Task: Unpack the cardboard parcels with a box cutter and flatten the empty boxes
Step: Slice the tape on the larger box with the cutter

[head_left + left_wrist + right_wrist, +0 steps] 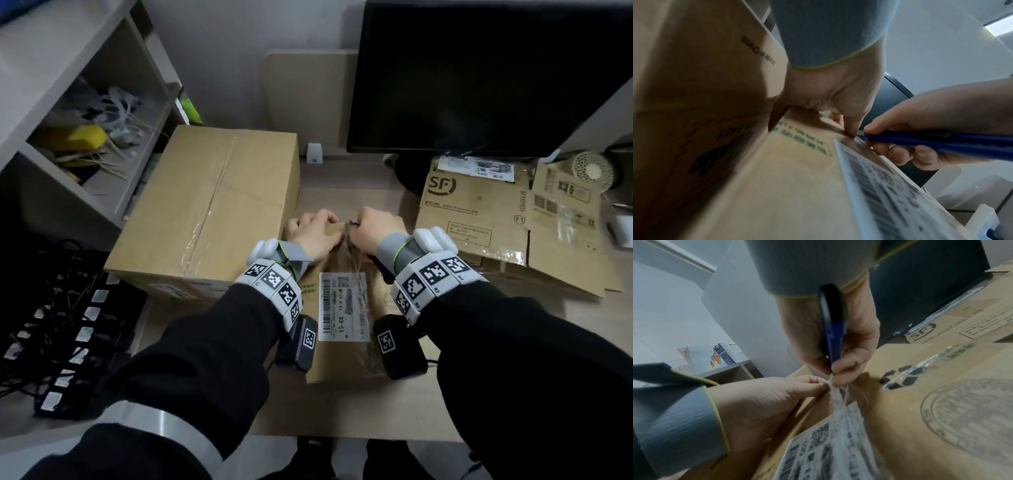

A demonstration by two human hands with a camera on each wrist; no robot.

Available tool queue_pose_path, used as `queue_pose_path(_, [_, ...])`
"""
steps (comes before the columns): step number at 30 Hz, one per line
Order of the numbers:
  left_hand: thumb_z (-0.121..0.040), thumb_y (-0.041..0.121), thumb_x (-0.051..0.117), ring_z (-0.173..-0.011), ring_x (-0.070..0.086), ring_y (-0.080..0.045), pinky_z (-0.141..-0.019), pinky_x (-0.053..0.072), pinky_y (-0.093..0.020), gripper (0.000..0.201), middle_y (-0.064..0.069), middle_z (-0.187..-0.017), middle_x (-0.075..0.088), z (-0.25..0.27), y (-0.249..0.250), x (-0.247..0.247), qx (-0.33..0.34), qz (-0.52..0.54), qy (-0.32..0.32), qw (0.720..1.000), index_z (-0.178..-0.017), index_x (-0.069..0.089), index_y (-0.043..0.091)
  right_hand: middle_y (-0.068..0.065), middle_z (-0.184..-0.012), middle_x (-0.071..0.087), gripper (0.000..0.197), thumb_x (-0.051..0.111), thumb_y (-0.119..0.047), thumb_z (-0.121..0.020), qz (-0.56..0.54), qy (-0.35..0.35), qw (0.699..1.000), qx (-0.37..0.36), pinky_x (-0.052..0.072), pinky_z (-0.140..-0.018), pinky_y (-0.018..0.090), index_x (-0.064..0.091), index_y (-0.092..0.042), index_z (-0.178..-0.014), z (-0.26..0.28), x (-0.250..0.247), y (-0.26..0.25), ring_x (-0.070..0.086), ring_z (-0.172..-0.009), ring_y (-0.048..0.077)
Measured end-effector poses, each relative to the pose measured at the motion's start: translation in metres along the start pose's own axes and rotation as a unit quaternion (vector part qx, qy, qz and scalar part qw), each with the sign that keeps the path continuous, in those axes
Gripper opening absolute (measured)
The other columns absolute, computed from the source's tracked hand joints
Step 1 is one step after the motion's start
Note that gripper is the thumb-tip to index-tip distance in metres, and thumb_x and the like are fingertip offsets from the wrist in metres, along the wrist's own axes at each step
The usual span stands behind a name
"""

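Your right hand (pixel 840 344) is gripping the knife (pixel 833 337); your left hand (pixel 764 400) is pinching loose tape (pixel 835 395) on the parcel (pixel 346 363). Keep fingertips clear while cutting.

Office desk: monitor (pixel 479 78), shelf unit (pixel 78 113), cable tangle (pixel 51 329), cardboard parcels (pixel 209 209).

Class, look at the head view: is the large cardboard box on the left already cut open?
No. The large cardboard box is closed, its clear tape running unbroken along the top seam.
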State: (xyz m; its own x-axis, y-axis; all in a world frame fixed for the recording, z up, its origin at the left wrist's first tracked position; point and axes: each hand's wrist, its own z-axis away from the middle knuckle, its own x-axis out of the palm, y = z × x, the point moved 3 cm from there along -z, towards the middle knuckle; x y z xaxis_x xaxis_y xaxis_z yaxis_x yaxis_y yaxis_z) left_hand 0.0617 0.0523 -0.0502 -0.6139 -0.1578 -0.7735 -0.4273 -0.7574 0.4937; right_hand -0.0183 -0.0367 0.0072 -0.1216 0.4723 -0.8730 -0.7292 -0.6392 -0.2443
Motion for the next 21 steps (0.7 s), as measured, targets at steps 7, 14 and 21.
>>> queue_pose_path(7, [-0.097, 0.047, 0.040, -0.125, 0.030, -0.033, -0.102, 0.025, -0.036, 0.040, -0.009, -0.139, 0.040, 0.004, 0.005, -0.003, -0.008, -0.027, -0.010, 1.000, -0.131, 0.041, 0.027, 0.015, -0.119, 0.060, 0.030, 0.041, -0.025, -0.098, 0.011, 0.015, 1.000, 0.015, 0.033, -0.071, 0.026, 0.053, -0.007, -0.119, 0.009, -0.002, -0.006, 0.058, -0.108, 0.030])
queue_pose_path(14, [-0.098, 0.044, 0.037, -0.126, 0.029, -0.034, -0.104, 0.024, -0.036, 0.045, -0.012, -0.143, 0.034, 0.009, 0.010, -0.005, -0.007, -0.052, -0.018, 0.998, -0.139, 0.038, 0.025, 0.014, -0.115, 0.063, 0.026, 0.046, -0.017, -0.094, 0.033, 0.018, 0.999, 0.023, 0.034, -0.072, 0.024, 0.058, -0.005, -0.114, 0.019, -0.003, -0.009, 0.059, -0.108, 0.030])
queue_pose_path(21, [-0.097, 0.046, 0.038, -0.126, 0.027, -0.035, -0.103, 0.024, -0.039, 0.048, -0.012, -0.144, 0.031, 0.007, 0.007, -0.005, -0.007, -0.062, -0.030, 0.998, -0.140, 0.037, 0.025, 0.008, -0.097, 0.064, 0.018, 0.045, -0.022, -0.095, 0.077, 0.032, 0.997, 0.001, 0.034, -0.071, 0.025, 0.046, -0.012, -0.079, 0.034, 0.004, -0.010, 0.057, -0.088, 0.025])
